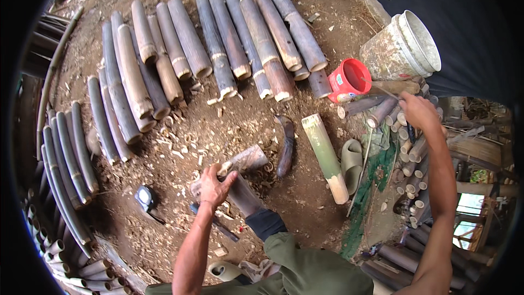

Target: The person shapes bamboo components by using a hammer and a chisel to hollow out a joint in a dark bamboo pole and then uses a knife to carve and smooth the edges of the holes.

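Note:
My left hand is closed on a short mottled bamboo piece lying just in front of me. Below it, a greyish-purple length runs from beside the hand to a dark cloth cuff. My right arm stretches far to the right, and my right hand grips a thin stick. The stick's far end reaches the mouth of a red tub; its tip is hard to make out. Between my hands lie a dark curved tool and a green bamboo section with pale ends.
Rows of cut bamboo lie across the far ground and along the left. A stained white bucket leans behind the tub. Stacked bamboo fills the right side. A tape measure, a sandal and wood chips are scattered about.

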A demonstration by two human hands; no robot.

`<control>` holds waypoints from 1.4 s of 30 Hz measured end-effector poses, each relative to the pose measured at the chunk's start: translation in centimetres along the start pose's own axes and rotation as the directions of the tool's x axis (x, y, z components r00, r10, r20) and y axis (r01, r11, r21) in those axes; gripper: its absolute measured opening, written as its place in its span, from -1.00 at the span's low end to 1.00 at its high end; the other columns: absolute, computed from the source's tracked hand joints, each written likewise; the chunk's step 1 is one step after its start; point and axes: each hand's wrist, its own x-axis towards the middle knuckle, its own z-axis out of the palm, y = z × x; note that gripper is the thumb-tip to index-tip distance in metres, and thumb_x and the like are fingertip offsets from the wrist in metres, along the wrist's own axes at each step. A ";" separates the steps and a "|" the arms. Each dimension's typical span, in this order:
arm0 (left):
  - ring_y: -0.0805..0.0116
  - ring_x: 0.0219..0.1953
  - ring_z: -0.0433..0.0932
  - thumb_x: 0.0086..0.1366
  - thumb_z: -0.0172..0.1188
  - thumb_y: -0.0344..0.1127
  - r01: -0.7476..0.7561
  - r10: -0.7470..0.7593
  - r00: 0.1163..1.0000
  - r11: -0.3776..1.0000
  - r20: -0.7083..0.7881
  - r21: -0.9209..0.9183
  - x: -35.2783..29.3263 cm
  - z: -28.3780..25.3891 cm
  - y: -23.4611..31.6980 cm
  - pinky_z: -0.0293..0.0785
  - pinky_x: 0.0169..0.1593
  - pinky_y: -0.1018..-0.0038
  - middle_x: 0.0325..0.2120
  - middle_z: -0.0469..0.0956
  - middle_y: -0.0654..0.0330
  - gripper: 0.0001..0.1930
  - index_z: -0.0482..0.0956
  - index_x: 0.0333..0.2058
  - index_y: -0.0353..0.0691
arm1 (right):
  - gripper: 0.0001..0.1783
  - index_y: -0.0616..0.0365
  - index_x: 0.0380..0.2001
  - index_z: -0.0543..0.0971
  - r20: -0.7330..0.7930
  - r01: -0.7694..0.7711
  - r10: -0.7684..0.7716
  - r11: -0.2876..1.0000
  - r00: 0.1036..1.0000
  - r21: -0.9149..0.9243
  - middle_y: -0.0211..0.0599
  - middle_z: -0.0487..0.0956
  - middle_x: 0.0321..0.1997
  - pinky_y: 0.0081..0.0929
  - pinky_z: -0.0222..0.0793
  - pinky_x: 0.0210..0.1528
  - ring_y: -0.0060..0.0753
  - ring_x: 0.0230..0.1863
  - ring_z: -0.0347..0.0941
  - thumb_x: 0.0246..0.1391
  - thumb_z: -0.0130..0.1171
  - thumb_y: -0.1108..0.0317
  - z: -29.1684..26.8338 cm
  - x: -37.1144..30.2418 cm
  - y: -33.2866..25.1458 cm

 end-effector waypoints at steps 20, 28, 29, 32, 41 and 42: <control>-0.02 0.01 0.56 0.07 0.35 0.28 0.002 -0.080 0.987 0.879 -0.142 -0.476 -1.5 -0.2 -2.9 0.48 0.08 0.23 -0.05 0.55 -0.21 -0.10 0.41 0.11 -0.46 | -0.17 0.29 0.24 0.26 -0.122 0.149 -0.117 0.261 0.986 0.954 -0.07 0.46 -0.01 -0.26 0.34 0.10 -0.16 -0.04 0.44 -0.13 0.40 0.47 21.3 -18.5 -24.0; 0.01 0.04 0.48 0.21 0.25 -0.07 0.134 -0.264 0.813 0.952 -0.519 -0.274 0.3 -9.5 -11.9 0.39 0.16 0.23 -0.06 0.52 -0.13 -0.48 0.49 -0.01 -0.40 | -0.31 0.30 0.15 0.35 -0.217 0.308 -0.305 0.292 0.927 0.906 0.05 0.50 -0.03 -0.14 0.34 0.10 0.08 0.01 0.46 -0.11 0.33 0.48 26.4 -19.6 -29.9; 0.01 0.04 0.45 0.20 0.24 -0.09 0.152 -0.255 0.776 0.963 -0.577 -0.221 0.6 -10.5 -13.2 0.36 0.17 0.23 -0.07 0.50 -0.12 -0.50 0.49 -0.03 -0.39 | -0.32 0.31 0.14 0.37 -0.204 0.322 -0.351 0.321 0.914 0.891 0.05 0.51 -0.01 -0.15 0.35 0.11 0.07 0.02 0.47 -0.11 0.33 0.47 26.4 -19.4 -29.5; -0.03 0.04 0.39 0.15 0.26 -0.06 0.252 -0.306 0.649 0.950 -0.697 -0.182 2.2 -13.1 -16.6 0.32 0.14 0.17 -0.07 0.44 -0.12 -0.44 0.41 0.00 -0.36 | -0.40 0.34 0.08 0.43 -0.103 0.284 -0.432 0.381 0.896 0.880 0.05 0.51 0.02 -0.20 0.41 0.11 0.02 0.04 0.50 -0.09 0.31 0.47 26.3 -19.1 -28.0; -0.08 0.08 0.44 -0.01 0.45 0.11 0.169 -0.652 0.387 0.746 -0.653 -0.644 9.9 -18.9 -22.8 0.32 0.18 0.20 0.00 0.45 -0.21 -0.18 0.40 0.05 -0.42 | -0.71 0.30 -0.29 0.48 -0.007 0.184 -0.370 0.446 0.929 0.876 -0.10 0.41 -0.09 -0.45 0.47 -0.27 -0.21 -0.21 0.48 -0.19 0.15 0.69 23.0 -18.4 -23.1; -0.07 0.05 0.47 -0.03 0.46 0.09 0.120 -0.635 0.432 0.744 -0.640 -0.657 10.4 -19.4 -24.1 0.36 0.16 0.21 -0.01 0.48 -0.20 -0.20 0.43 0.03 -0.40 | -0.70 0.31 -0.26 0.48 0.012 0.165 -0.379 0.431 0.925 0.887 -0.09 0.41 -0.08 -0.43 0.49 -0.25 -0.19 -0.18 0.49 -0.17 0.17 0.67 22.4 -18.4 -23.2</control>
